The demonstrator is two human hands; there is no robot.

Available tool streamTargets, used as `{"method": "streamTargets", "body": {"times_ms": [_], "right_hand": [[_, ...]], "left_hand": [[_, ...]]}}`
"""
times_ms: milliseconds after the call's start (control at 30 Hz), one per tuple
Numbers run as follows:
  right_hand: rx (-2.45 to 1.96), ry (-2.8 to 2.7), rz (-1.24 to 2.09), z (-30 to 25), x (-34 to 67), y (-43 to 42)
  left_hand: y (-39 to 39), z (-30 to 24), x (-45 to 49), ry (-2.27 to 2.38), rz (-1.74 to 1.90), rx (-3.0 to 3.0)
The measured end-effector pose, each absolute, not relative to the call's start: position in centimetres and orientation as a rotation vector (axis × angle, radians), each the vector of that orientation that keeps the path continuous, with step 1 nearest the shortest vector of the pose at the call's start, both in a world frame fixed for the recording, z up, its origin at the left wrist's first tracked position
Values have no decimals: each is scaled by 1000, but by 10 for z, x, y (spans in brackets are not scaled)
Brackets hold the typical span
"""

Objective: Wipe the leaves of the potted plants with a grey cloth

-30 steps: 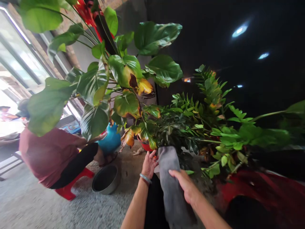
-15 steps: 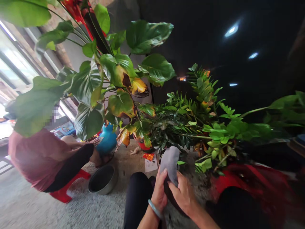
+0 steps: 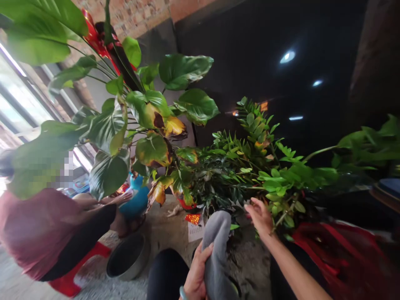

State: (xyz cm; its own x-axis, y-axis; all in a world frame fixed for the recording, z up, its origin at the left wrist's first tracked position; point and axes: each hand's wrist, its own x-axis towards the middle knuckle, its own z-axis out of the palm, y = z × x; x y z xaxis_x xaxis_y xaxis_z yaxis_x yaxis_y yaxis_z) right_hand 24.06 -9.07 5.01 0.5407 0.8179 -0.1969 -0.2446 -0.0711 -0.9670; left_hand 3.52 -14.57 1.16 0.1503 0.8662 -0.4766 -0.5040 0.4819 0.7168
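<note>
My left hand [image 3: 197, 266], with a pale bracelet at the wrist, is closed around a long grey fabric piece [image 3: 215, 246]. It has a rounded upper end and looks like a sock or a soft slipper; I cannot tell which. The thumb presses on its left side, and its lower end runs out of the picture. Off to the right, my right hand [image 3: 260, 216] is raised in front of the green plant [image 3: 290, 175], apart from the grey piece. Its fingers are parted and slightly bent, with nothing visible held in them.
A large-leaved potted plant [image 3: 153, 150] rises ahead. At left, a person in a pink top [image 3: 37, 233] sits on a red stool [image 3: 81, 266] near a blue object [image 3: 134, 202]. A grey basin [image 3: 128, 258], a printed paper [image 3: 195, 232] and a red bag [image 3: 340, 250] surround me.
My right hand has let go of the grey fabric piece and moved right and up toward the leaves. My left hand keeps hold of it, now lower. The view has shifted.
</note>
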Motion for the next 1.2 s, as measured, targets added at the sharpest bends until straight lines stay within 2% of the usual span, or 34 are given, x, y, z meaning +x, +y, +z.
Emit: {"method": "streamTargets", "body": {"times_ms": [233, 333, 500, 600, 667, 733, 900, 967, 1033, 1133, 1200], "right_hand": [[-1151, -445, 1132, 33, 243, -56], [-1038, -474, 1230, 26, 239, -56], [-1042, -503, 1327, 18, 241, -61], [-1080, -500, 1370, 16, 241, -62], [-1094, -493, 1372, 14, 240, -62], [-1098, -488, 1365, 12, 240, -61], [-1076, -524, 1366, 7, 244, -61], [-1061, -541, 1362, 7, 246, -61], [-1039, -558, 1360, 10, 248, -63], [-994, -596, 1382, 16, 246, -66], [-970, -615, 1406, 21, 244, -69]], "left_hand": [[-138, -12, 16, 925, 1021, 701], [-141, -3, 16, 923, 969, 745], [-127, 78, 20, 908, 959, 853], [-94, 139, 24, 942, 1207, 983], [-72, 162, 30, 956, 1335, 970], [-57, 162, 39, 1011, 1333, 935], [-72, 111, 50, 1139, 847, 953], [-80, 110, 46, 1072, 761, 998], [-77, 130, 41, 986, 822, 1052], [-52, 166, 41, 921, 1127, 1075], [-38, 170, 47, 985, 1245, 1019]]}}
